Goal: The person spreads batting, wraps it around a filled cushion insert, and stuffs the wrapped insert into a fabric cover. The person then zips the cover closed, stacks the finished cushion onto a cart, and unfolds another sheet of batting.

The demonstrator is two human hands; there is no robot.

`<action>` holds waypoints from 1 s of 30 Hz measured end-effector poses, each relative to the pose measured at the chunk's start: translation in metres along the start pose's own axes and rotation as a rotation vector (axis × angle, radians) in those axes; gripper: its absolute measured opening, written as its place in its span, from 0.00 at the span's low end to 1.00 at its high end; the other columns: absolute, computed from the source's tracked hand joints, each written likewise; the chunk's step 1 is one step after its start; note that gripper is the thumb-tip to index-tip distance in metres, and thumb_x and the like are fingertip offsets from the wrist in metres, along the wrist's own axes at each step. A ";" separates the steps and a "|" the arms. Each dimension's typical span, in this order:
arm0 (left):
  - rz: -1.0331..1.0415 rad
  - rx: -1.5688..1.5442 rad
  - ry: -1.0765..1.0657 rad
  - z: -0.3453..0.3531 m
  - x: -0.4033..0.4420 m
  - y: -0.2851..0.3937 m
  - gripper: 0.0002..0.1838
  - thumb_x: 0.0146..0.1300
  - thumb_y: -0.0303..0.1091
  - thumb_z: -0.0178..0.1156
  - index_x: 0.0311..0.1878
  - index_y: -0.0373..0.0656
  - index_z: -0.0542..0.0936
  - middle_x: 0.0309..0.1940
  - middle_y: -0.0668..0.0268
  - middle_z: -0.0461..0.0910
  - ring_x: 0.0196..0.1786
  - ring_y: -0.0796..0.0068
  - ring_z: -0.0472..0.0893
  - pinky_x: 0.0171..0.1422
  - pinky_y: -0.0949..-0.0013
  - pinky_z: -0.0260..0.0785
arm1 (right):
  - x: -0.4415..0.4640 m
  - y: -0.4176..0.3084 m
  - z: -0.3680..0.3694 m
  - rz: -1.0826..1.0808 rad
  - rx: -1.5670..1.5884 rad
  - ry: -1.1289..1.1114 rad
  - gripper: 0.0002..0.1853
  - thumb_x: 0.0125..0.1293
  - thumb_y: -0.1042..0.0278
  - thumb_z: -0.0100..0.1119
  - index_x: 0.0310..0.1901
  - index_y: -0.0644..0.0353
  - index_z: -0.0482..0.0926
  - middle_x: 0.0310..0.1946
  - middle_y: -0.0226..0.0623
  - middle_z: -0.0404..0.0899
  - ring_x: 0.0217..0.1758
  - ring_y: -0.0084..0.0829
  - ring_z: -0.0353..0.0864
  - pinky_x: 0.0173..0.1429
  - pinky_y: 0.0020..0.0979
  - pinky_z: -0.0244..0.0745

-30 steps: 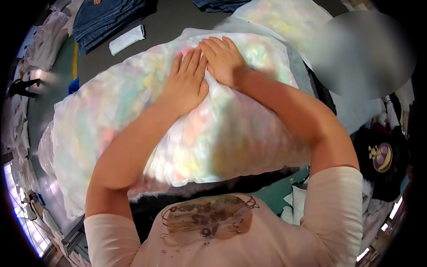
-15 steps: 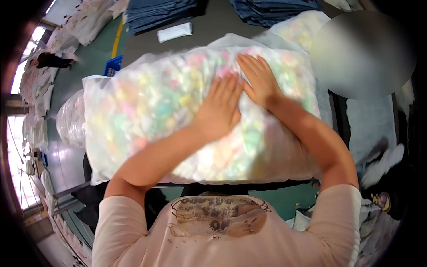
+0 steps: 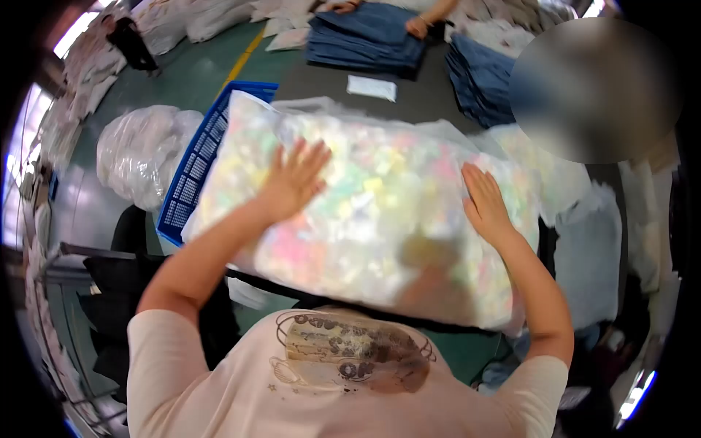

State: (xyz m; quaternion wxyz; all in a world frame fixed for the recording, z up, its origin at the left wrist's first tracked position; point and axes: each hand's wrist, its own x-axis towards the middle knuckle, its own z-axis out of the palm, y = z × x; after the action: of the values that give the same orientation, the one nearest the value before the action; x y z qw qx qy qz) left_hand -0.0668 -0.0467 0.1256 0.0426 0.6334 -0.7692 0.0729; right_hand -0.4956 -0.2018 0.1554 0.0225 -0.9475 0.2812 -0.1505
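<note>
A large translucent white bag (image 3: 365, 219), plump with small pastel pieces in pink, yellow and green, lies across the dark table in front of me. Flat on its left part rests my left hand (image 3: 292, 182), open with the fingers spread. My right hand (image 3: 485, 201) lies on the right part of the same bag, its fingers stretched out and pointing away from me. Neither hand grips anything. What the small pieces are, I cannot tell through the bag.
A blue plastic crate (image 3: 193, 171) borders the bag's left end, with a clear wrapped bundle (image 3: 146, 153) beyond it. Folded jeans (image 3: 361, 40) lie at the back under another person's hands (image 3: 416, 28). A small white packet (image 3: 372, 87) sits nearer. Denim (image 3: 478, 80) is stacked to its right.
My hands have moved apart, from close together near the bag's middle to its left and right parts. The view has shifted, showing more of the crate and another person's hands at the jeans.
</note>
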 end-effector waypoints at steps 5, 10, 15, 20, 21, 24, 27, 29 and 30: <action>-0.068 -0.195 0.192 0.038 0.000 0.013 0.33 0.77 0.52 0.42 0.81 0.54 0.54 0.82 0.63 0.49 0.83 0.51 0.45 0.82 0.37 0.35 | 0.136 -0.095 -0.070 0.015 0.228 0.202 0.26 0.67 0.67 0.58 0.66 0.64 0.73 0.65 0.49 0.75 0.69 0.49 0.73 0.71 0.40 0.68; -0.063 -0.327 0.229 0.028 0.020 -0.004 0.29 0.75 0.49 0.45 0.76 0.49 0.65 0.76 0.61 0.63 0.81 0.51 0.54 0.82 0.38 0.35 | 0.242 -0.157 0.062 -0.049 0.312 0.430 0.28 0.73 0.63 0.52 0.70 0.66 0.66 0.69 0.52 0.70 0.75 0.50 0.65 0.77 0.43 0.57; 0.032 -0.228 0.198 0.006 0.009 -0.026 0.31 0.71 0.52 0.50 0.71 0.43 0.71 0.73 0.57 0.68 0.78 0.51 0.60 0.81 0.38 0.40 | 0.227 -0.125 0.160 0.217 0.577 0.251 0.29 0.78 0.55 0.46 0.73 0.64 0.63 0.68 0.53 0.71 0.72 0.49 0.70 0.74 0.40 0.62; -0.264 -0.188 0.285 -0.051 -0.042 -0.104 0.30 0.71 0.56 0.52 0.71 0.54 0.72 0.73 0.56 0.67 0.75 0.52 0.64 0.78 0.36 0.48 | 0.226 -0.082 0.100 0.203 0.436 0.218 0.25 0.79 0.55 0.48 0.64 0.68 0.74 0.66 0.51 0.74 0.70 0.44 0.72 0.74 0.36 0.62; -0.311 -0.366 0.169 -0.045 -0.049 -0.120 0.29 0.73 0.54 0.51 0.73 0.55 0.71 0.75 0.57 0.66 0.77 0.50 0.62 0.79 0.41 0.50 | 0.231 -0.110 0.067 0.211 0.509 0.286 0.25 0.79 0.55 0.49 0.63 0.70 0.75 0.64 0.51 0.76 0.70 0.43 0.73 0.74 0.35 0.62; -0.221 -0.729 0.150 -0.021 -0.059 -0.149 0.26 0.76 0.48 0.49 0.74 0.54 0.70 0.77 0.58 0.63 0.80 0.52 0.57 0.82 0.56 0.47 | 0.236 -0.178 -0.032 0.202 0.648 0.295 0.22 0.80 0.59 0.47 0.63 0.69 0.75 0.62 0.43 0.78 0.68 0.34 0.74 0.73 0.30 0.62; -0.166 -1.033 0.206 0.009 -0.047 -0.155 0.28 0.76 0.51 0.46 0.76 0.57 0.67 0.79 0.64 0.60 0.81 0.57 0.56 0.80 0.41 0.45 | 0.211 -0.195 0.031 0.228 0.688 0.313 0.26 0.76 0.59 0.50 0.69 0.68 0.68 0.70 0.46 0.69 0.76 0.37 0.63 0.78 0.36 0.54; -0.212 -0.883 0.256 0.030 -0.043 -0.151 0.27 0.77 0.47 0.46 0.76 0.56 0.67 0.78 0.64 0.61 0.80 0.59 0.57 0.78 0.37 0.46 | 0.174 -0.154 0.161 0.231 0.271 0.085 0.34 0.75 0.54 0.48 0.75 0.68 0.58 0.76 0.50 0.59 0.81 0.43 0.54 0.83 0.43 0.44; -0.254 -0.768 0.261 0.037 -0.043 -0.145 0.27 0.77 0.47 0.47 0.76 0.56 0.67 0.78 0.63 0.62 0.80 0.59 0.57 0.77 0.35 0.46 | 0.171 -0.186 0.188 0.180 0.215 0.006 0.37 0.77 0.48 0.45 0.76 0.68 0.54 0.77 0.52 0.56 0.82 0.46 0.52 0.84 0.45 0.40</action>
State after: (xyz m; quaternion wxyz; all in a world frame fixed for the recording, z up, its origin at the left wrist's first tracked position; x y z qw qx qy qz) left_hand 0.0846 -0.0387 0.0912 0.3810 0.6466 -0.6446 -0.1454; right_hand -0.2056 -0.1451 0.0466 0.1367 -0.9100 0.3475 -0.1799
